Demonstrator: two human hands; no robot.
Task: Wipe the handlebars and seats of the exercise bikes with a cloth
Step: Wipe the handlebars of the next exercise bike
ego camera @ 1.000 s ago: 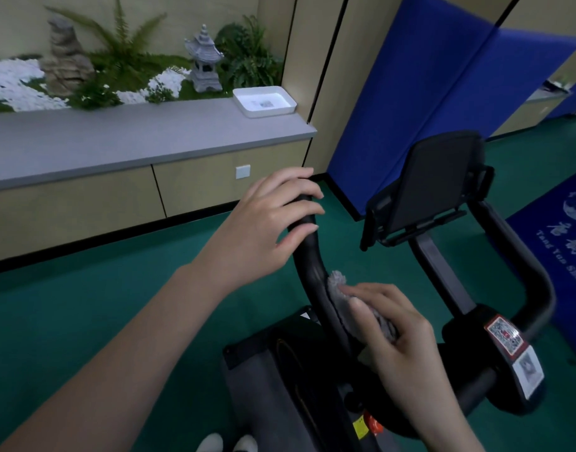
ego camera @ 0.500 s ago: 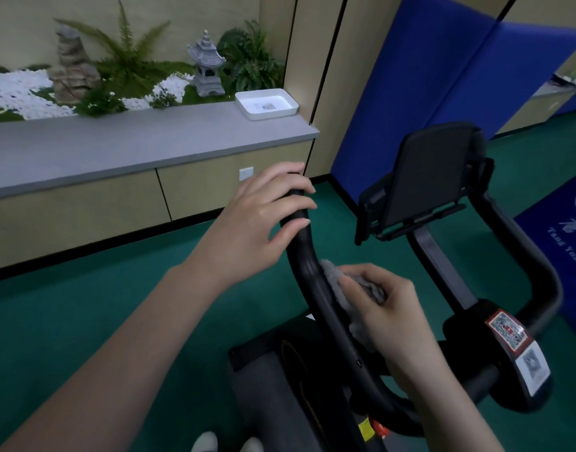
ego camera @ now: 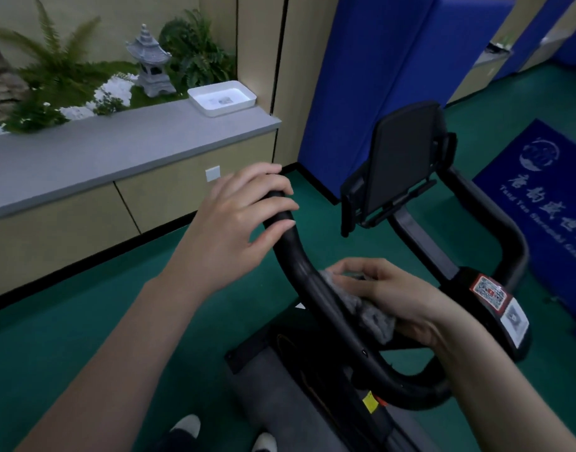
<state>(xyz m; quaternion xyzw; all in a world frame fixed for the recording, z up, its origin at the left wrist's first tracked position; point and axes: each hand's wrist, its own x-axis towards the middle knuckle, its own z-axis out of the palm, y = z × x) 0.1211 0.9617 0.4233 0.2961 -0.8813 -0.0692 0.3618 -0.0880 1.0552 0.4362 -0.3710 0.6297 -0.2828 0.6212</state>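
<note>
On 1 handlebar (ego camera: 299,272): L hand (ego camera: 237,223) grips its end, R hand (ego camera: 394,295) clasps 1 cloth (ego camera: 368,311)

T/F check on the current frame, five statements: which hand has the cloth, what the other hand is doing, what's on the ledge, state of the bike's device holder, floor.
1. The right hand presses the grey cloth against the left handlebar. True.
2. The left hand hangs free, touching nothing. False: its fingers wrap the handlebar's upper end.
3. A white tray sits on the grey ledge. True.
4. The tablet holder shows a lit screen. False: it is dark.
5. The floor is red. False: green.
</note>
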